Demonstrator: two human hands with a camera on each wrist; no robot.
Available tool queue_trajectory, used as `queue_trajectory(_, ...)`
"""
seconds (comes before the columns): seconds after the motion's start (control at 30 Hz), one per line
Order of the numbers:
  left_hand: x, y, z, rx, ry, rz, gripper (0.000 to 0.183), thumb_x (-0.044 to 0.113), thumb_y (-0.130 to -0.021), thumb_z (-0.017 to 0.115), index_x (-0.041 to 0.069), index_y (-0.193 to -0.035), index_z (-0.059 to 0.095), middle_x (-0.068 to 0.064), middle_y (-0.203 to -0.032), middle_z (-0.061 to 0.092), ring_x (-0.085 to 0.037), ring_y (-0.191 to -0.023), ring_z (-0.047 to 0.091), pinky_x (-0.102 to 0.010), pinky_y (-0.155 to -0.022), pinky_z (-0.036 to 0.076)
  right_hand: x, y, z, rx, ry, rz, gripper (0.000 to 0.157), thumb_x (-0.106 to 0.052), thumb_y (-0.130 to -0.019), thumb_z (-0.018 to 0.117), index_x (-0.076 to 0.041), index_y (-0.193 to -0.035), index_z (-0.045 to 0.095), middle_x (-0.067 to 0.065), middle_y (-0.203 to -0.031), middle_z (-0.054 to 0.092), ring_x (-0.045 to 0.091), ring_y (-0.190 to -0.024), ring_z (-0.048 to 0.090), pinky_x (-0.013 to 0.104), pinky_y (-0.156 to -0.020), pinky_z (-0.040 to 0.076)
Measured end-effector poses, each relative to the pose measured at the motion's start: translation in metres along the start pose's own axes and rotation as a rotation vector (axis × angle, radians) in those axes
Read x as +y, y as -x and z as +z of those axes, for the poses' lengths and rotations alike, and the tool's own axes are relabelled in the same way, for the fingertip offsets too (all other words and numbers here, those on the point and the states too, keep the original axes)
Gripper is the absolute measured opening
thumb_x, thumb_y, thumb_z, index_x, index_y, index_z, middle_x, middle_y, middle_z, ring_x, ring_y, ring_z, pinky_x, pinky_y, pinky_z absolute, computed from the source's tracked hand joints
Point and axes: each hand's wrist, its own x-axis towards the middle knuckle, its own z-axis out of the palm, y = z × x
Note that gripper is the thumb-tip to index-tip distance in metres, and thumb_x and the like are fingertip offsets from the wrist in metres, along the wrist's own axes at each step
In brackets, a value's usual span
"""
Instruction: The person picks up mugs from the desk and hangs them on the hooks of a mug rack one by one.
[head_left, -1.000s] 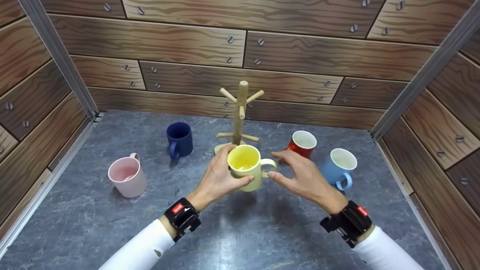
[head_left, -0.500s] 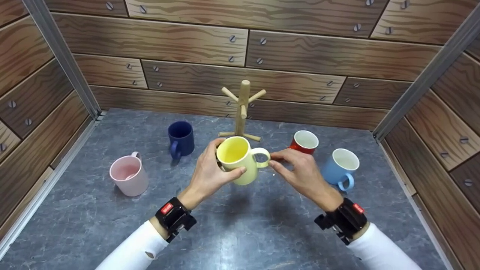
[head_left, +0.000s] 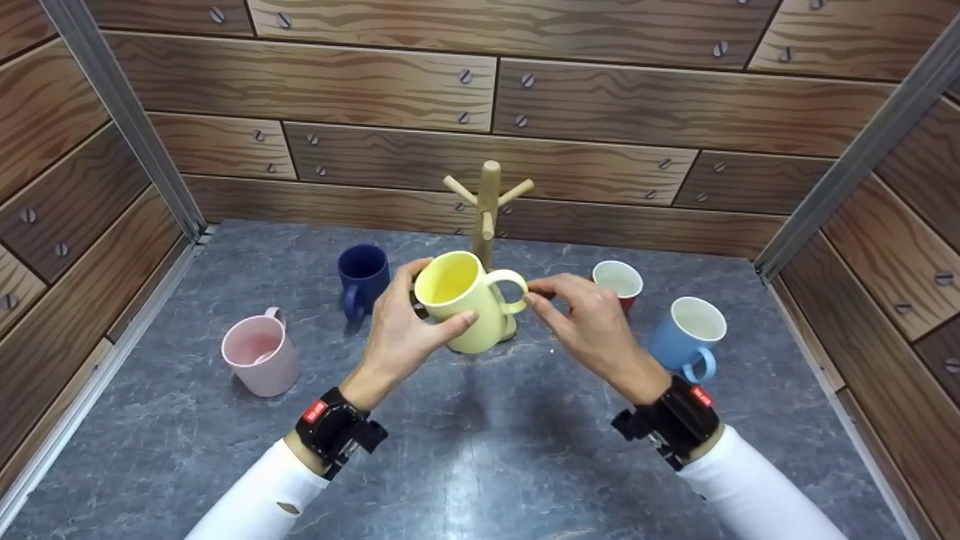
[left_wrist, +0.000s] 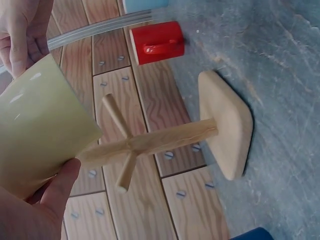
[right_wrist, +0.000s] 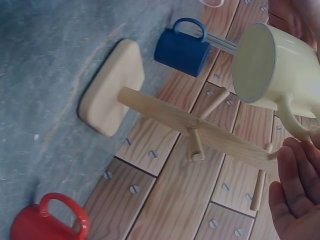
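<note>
In the head view my left hand (head_left: 397,326) grips a pale yellow mug (head_left: 480,322) round its body, holding it tilted above the tabletop. My right hand (head_left: 596,334) pinches the outer side of the mug's handle (head_left: 517,306) between thumb and fingers. Behind the mug stands a wooden mug tree (head_left: 489,180), its lower part hidden by the mug in this view. The left wrist view shows its square base (left_wrist: 227,125) and bare pegs (left_wrist: 117,116). From the right wrist, the underside of the yellow mug (right_wrist: 255,65) appears beside the upper part of the tree.
A pink mug (head_left: 262,360) and a dark blue mug (head_left: 365,289) stand on the left. To the right are a red mug (head_left: 626,301), partly behind my right hand, and a light blue mug (head_left: 675,345). Wood-patterned walls (head_left: 300,82) enclose the grey tabletop (head_left: 420,465).
Both hands have moved the yellow mug up, away from me and slightly left, toward the mug tree. My right hand, first apart round the handle, now pinches it. The other mugs stay put.
</note>
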Motion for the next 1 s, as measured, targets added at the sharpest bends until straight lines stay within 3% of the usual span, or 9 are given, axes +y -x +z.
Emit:
queue_trajectory(0.13,0.003,-0.003,-0.003,0.023,0.002,-0.015,0.082,0.033,-0.074,0.093,0.0,-0.138,0.054,-0.012,-0.119,0.067,-0.021,-0.102,0.066,-0.039,-0.084,0.058,-0.003,-0.009,0.0,0.011,-0.008,-0.01,0.015,-0.012,-0.093,0.078,-0.004,-0.106,0.078,0.006,-0.095,0.076,0.02,-0.087,0.073,0.039,-0.076,0.059)
queue_trajectory(0.5,0.009,-0.017,-0.007,0.096,0.019,-0.039,0.084,0.034,-0.072,0.095,0.001,-0.137,0.054,-0.013,-0.121,0.067,-0.023,-0.103,0.068,-0.037,-0.084,0.058,-0.005,-0.032,0.002,0.052,0.011,0.023,0.016,-0.014,-0.096,0.075,-0.003,-0.107,0.078,0.007,-0.096,0.077,0.02,-0.087,0.072,0.039,-0.078,0.059)
queue_trajectory(1.0,0.009,-0.031,-0.006,0.13,-0.016,-0.055,0.085,0.039,-0.074,0.094,0.001,-0.138,0.055,-0.011,-0.124,0.066,-0.022,-0.106,0.066,-0.037,-0.084,0.057,0.002,-0.049,0.008,0.075,0.029,0.045,0.016,-0.014,-0.098,0.073,-0.002,-0.106,0.078,0.01,-0.098,0.077,0.024,-0.09,0.074,0.041,-0.079,0.059)
